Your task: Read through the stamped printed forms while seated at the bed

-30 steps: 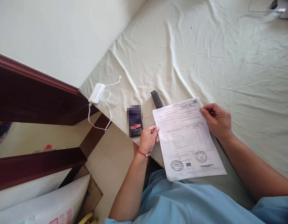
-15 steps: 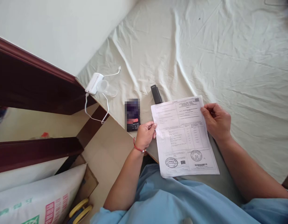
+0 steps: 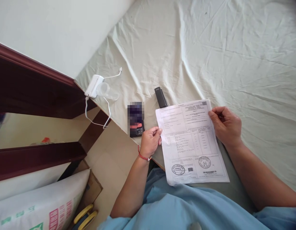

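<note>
A printed paper (image 3: pixel 191 143) with two round stamps is held upright to view, its top edge just below a black stapler-like object (image 3: pixel 160 97). My left hand (image 3: pixel 150 140), with a red bracelet at the wrist, pinches the paper's left edge between thumb and finger. On the opposite side, my right hand (image 3: pixel 225 126) grips the upper right edge. Left of the paper lies a dark phone (image 3: pixel 135 119), its screen blurred out.
The surface has a wrinkled pale cloth (image 3: pixel 253 64). A white power bank-like device (image 3: pixel 94 86) with cables lies at its left edge beside a clear plastic cup (image 3: pixel 107 91). Below left are a printed sack (image 3: pixel 42 198) and a yellow-rimmed wheel (image 3: pixel 85 217).
The paper and both hands have shifted slightly right and down in the view. Both hands keep their hold on the paper.
</note>
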`<state>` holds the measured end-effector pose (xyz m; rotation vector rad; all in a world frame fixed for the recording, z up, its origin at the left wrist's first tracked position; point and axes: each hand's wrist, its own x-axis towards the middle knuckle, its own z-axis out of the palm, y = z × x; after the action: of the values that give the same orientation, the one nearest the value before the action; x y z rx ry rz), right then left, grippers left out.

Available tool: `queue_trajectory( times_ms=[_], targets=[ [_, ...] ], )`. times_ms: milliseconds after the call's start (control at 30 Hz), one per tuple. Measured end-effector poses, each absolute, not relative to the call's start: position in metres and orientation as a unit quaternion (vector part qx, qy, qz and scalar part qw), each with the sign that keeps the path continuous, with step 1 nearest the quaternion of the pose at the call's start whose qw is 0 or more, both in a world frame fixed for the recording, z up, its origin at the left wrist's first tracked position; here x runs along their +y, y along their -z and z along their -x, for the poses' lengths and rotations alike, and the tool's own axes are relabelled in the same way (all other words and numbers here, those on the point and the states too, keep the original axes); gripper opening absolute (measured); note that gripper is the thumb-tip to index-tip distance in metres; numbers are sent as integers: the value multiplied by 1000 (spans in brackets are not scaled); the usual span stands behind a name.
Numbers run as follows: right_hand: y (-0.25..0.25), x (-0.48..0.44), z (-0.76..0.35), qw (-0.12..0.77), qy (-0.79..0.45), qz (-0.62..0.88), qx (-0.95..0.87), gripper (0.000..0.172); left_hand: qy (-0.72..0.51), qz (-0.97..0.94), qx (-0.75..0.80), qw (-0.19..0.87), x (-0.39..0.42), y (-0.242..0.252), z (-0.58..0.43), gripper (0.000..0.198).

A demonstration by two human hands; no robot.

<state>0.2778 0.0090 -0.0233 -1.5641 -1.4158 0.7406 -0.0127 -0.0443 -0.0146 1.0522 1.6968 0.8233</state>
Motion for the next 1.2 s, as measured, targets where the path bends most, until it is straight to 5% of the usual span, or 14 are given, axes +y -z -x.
queue_trajectory(
  times_ms=[1200],
  targets=[
    [20,13,-274,422,-325,624,-572,17,-348,-466,706,405,-56,21,11,31]
  ],
)
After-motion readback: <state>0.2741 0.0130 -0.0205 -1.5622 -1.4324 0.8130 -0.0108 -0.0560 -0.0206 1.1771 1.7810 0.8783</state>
